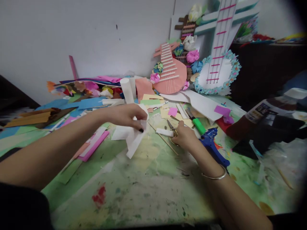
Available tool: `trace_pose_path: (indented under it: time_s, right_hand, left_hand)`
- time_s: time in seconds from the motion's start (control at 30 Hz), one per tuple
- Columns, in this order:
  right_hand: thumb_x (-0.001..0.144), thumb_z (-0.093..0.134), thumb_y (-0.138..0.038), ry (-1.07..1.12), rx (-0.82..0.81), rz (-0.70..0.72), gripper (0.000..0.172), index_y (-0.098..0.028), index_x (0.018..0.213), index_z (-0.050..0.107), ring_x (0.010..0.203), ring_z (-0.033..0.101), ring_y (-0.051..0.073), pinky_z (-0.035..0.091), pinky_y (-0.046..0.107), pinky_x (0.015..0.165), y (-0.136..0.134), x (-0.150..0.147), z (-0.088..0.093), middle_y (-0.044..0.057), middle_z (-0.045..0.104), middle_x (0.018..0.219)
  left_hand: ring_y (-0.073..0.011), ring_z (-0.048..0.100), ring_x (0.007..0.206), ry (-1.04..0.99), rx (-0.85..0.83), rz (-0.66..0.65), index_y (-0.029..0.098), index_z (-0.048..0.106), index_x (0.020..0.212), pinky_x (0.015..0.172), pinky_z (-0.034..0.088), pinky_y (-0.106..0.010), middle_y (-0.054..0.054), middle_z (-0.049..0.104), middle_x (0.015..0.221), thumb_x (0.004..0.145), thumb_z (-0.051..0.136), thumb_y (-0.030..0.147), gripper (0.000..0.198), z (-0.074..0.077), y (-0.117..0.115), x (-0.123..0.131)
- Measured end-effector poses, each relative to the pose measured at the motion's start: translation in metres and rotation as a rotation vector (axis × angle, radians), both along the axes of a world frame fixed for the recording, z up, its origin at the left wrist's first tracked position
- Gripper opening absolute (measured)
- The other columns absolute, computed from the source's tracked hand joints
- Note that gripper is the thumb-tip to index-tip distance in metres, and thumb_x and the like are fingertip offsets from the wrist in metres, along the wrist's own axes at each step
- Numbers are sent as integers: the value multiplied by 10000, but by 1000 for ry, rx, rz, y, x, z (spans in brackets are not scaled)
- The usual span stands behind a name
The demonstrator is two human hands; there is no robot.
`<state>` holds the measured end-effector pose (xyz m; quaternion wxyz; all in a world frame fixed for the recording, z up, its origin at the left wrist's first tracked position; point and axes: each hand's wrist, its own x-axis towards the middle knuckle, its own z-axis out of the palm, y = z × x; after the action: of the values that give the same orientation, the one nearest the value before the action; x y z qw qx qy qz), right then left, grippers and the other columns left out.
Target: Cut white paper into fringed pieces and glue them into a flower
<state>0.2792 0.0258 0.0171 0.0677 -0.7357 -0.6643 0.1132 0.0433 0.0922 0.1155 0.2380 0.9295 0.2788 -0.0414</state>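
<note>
My left hand pinches a piece of thin white paper between thumb and fingers; its loose end hangs down over the table. To the right, my right hand is closed at the handles of a pair of scissors, whose blades point away from me. Its fingertips are partly hidden. A small white strip lies beside the scissors, and a thin wooden stick rests between my hands. Just right of my right hand are a green-handled tool and a blue glue gun.
Paper instruments, one pink and one white with blue flowers, lean against the wall. A bottle of dark liquid and a clear plastic bag are at the right. Pink strips and paper scraps lie at the left.
</note>
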Motion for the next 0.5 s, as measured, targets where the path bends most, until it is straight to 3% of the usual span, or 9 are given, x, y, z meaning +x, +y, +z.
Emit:
trace_pose_path:
  time_s: [0.07,0.13,0.2,0.33,0.4,0.47,0.5]
  right_hand:
    - [716,603,-193,43,7,-13,510,-59,1174,422,766,638,285,362,273,541,1,3,1,186,673,892]
    - [728,582,-219,105,81,-42,519,-74,1198,418,721,627,264,336,263,519,2,5,1,157,678,862]
    - [736,553,-224,169,211,-53,481,-106,1192,451,686,611,238,329,256,529,2,5,1,104,674,801]
    - [739,512,-205,333,451,14,362,-164,1095,561,626,583,180,348,244,573,-2,-4,-1,24,637,720]
    - [738,512,-203,377,523,57,341,-165,1068,588,594,569,162,354,241,577,-5,-10,-2,10,621,691]
    - [745,512,-199,372,566,103,348,-153,1080,595,592,566,159,364,243,586,-8,-15,-4,10,617,679]
    - [753,512,-199,365,579,125,357,-146,1097,593,604,570,161,374,246,598,-9,-17,-5,16,624,688]
  left_hand:
    - [-124,541,648,-137,-122,177,149,642,775,585,363,-211,-5,614,697,754,645,391,243,16,-4,-14]
    - [-128,552,637,-237,-258,373,153,640,886,551,380,-210,-16,628,757,749,639,432,311,16,-5,-23]
    - [-128,542,594,-254,-271,497,162,630,904,504,363,-210,-12,614,747,733,638,458,342,-1,-2,-26]
    - [-140,518,563,-88,-132,555,155,596,717,481,336,-226,-8,559,640,706,629,458,305,-58,5,-16]
    - [-176,584,727,-204,-8,542,159,599,821,613,431,-260,-47,632,842,677,659,422,306,-80,1,-6]
    - [-215,572,930,-401,187,493,164,592,957,767,450,-317,-94,625,1042,712,640,414,353,-90,-10,6]
    - [-224,555,994,-451,206,415,167,591,992,799,444,-325,-101,619,1075,726,641,418,369,-91,-17,13]
